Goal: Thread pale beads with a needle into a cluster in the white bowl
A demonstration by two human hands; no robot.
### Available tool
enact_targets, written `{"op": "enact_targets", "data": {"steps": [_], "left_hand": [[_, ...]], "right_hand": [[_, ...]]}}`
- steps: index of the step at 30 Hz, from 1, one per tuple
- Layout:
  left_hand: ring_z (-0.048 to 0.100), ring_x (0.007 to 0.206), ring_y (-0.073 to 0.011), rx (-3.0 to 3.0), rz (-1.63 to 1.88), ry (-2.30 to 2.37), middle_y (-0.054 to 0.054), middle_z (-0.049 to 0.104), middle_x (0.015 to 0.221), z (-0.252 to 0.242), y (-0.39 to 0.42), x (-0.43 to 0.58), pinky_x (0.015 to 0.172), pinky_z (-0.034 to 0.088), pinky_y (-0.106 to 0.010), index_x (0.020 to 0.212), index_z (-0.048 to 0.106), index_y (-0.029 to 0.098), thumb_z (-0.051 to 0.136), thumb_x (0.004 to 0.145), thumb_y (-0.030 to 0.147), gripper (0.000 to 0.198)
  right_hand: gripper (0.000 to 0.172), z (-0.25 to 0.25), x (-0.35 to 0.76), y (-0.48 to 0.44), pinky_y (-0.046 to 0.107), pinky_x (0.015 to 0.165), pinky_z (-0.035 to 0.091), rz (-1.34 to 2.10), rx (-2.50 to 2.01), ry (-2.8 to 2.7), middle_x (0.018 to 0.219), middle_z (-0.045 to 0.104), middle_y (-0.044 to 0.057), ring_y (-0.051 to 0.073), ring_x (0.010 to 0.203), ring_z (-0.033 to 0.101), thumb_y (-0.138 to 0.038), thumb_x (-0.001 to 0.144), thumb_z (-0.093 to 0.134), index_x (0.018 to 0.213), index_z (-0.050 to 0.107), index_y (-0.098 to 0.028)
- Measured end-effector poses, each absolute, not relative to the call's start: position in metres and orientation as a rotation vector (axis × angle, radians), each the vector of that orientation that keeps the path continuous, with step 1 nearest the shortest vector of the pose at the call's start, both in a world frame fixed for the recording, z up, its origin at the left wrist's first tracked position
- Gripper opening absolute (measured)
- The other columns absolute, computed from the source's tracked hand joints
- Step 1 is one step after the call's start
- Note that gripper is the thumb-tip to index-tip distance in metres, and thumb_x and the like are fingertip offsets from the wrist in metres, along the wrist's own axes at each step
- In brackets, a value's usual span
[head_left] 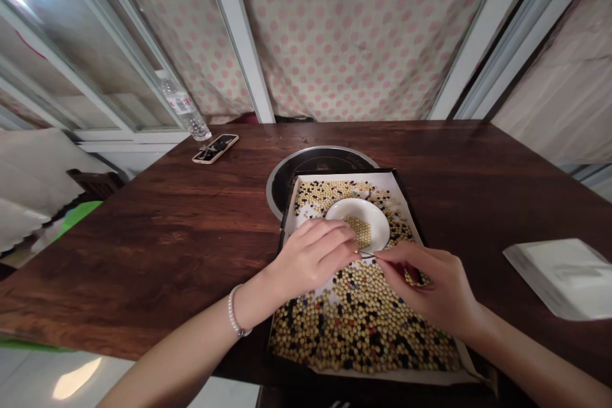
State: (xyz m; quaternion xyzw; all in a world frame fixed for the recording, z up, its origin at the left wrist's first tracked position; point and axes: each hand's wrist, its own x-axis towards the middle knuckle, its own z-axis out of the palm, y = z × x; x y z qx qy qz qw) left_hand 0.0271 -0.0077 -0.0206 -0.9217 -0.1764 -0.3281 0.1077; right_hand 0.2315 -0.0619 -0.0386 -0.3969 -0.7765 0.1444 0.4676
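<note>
Across the near half of the tray (285,220), mixed beans (354,325) lie loose. They look small, hard and round, likely to roll, so best pinched at the middle. Above them the right hand (430,290) clamps what seem thin tweezers (368,256). The left hand (310,258) has its fingers together at their tip. Behind, a white bowl (345,207) holds yellow beans.

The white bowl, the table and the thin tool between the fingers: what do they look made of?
Bowl: probably glazed ceramic, smooth glossy white. Table: dark wood or veneer, visible grain, soft sheen. Thin tool, pinched by the right hand: silvery glint, likely metal, too small to be sure.
</note>
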Motion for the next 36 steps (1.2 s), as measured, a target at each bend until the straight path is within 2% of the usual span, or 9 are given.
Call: {"op": "enact_targets", "data": {"steps": [5,13,18,24,28,30,36], "left_hand": [[0.058,0.096,-0.0179,-2.733,-1.057,-0.693,-0.003,0.065,0.098,-0.0228,-0.0047,0.0271,0.082,0.049,-0.033,0.090,0.058,0.019,0.059,0.083,0.019,0.006],[0.058,0.096,-0.0160,-2.812,-0.997,-0.496,-0.001,0.067,0.096,-0.0200,-0.0103,0.0278,0.080,0.047,-0.031,0.094,0.059,0.020,0.056,0.086,0.016,0.010],[0.058,0.095,-0.0151,-2.807,-0.985,-0.483,-0.001,0.067,0.095,-0.0206,-0.0096,0.0283,0.080,0.048,-0.030,0.098,0.058,0.020,0.054,0.086,0.016,0.013],[0.059,0.093,-0.0165,-2.732,-1.093,-0.644,-0.002,0.067,0.095,-0.0229,-0.0056,0.0281,0.081,0.048,-0.032,0.091,0.059,0.020,0.059,0.083,0.018,0.008],[0.060,0.092,-0.0158,-2.761,-1.043,-0.508,0.000,0.068,0.092,-0.0184,-0.0092,0.0280,0.078,0.048,-0.030,0.087,0.060,0.020,0.058,0.084,0.018,0.004],[0.061,0.091,-0.0144,-2.792,-0.999,-0.381,0.000,0.068,0.090,-0.0158,-0.0119,0.0278,0.079,0.048,-0.029,0.087,0.060,0.020,0.054,0.086,0.015,0.009],[0.061,0.088,-0.0128,-2.778,-1.004,-0.306,0.001,0.069,0.087,-0.0150,-0.0143,0.0257,0.081,0.047,-0.027,0.089,0.060,0.020,0.047,0.089,0.013,0.015]], "right_hand": [[0.016,-0.0396,0.2326,-0.0628,0.021,0.043,0.040,0.308,-1.008,-1.842,0.061,0.056,-0.004,0.007,0.047,0.046,-0.009,0.077,0.058,0.088,0.061,-0.020],[0.012,-0.0436,0.2329,-0.0572,0.023,0.048,0.044,0.403,-0.945,-2.008,0.067,0.061,0.001,0.009,0.053,0.053,-0.011,0.082,0.056,0.087,0.065,-0.017],[0.018,-0.0413,0.2331,-0.0617,0.022,0.047,0.044,0.378,-0.932,-1.944,0.069,0.063,0.000,0.008,0.052,0.053,-0.007,0.078,0.057,0.089,0.065,-0.019],[0.023,-0.0400,0.2341,-0.0633,0.022,0.044,0.043,0.342,-0.950,-1.860,0.068,0.063,0.000,0.008,0.051,0.052,-0.005,0.074,0.059,0.092,0.063,-0.019],[0.015,-0.0430,0.2335,-0.0592,0.023,0.047,0.045,0.399,-0.936,-1.988,0.069,0.064,0.001,0.009,0.054,0.055,-0.008,0.079,0.057,0.088,0.064,-0.018],[0.013,-0.0438,0.2330,-0.0581,0.023,0.048,0.046,0.415,-0.924,-2.038,0.069,0.064,0.002,0.010,0.055,0.057,-0.010,0.081,0.056,0.087,0.065,-0.018],[0.016,-0.0411,0.2324,-0.0606,0.023,0.051,0.048,0.365,-0.872,-2.031,0.071,0.066,0.003,0.011,0.058,0.059,-0.006,0.078,0.058,0.086,0.064,-0.018]]}}
